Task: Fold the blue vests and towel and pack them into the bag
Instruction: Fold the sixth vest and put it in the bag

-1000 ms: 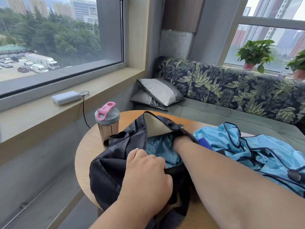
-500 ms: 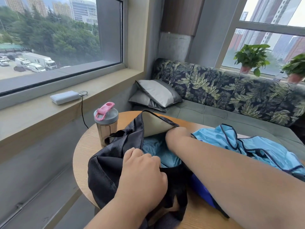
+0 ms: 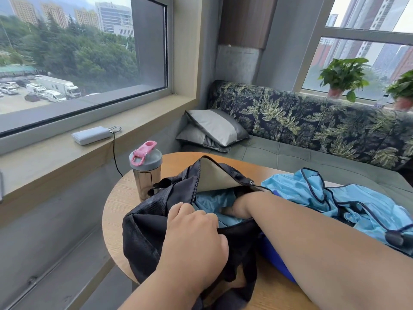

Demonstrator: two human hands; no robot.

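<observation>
The black bag [image 3: 147, 229] lies open on the round wooden table [image 3: 118, 211]. My left hand [image 3: 194, 236] grips the near rim of its opening, fingers curled over the edge. My right hand [image 3: 240, 208] reaches into the opening and rests on light-blue cloth [image 3: 210, 202] inside; only its thumb and the back of the hand show, the fingers are hidden. A crumpled light-blue vest [image 3: 348, 198] with dark trim lies on the table to the right of the bag. A dark-blue towel [image 3: 274, 262] peeks out under my right forearm.
A shaker bottle [image 3: 146, 171] with a pink lid stands just left of the bag. A power bank [image 3: 91, 135] with a cable lies on the window ledge. Behind the table runs a leaf-patterned sofa [image 3: 312, 130] with grey cushions [image 3: 216, 128].
My right hand has shifted from the bag's far rim down onto the blue cloth inside. My left hand keeps its hold on the near rim.
</observation>
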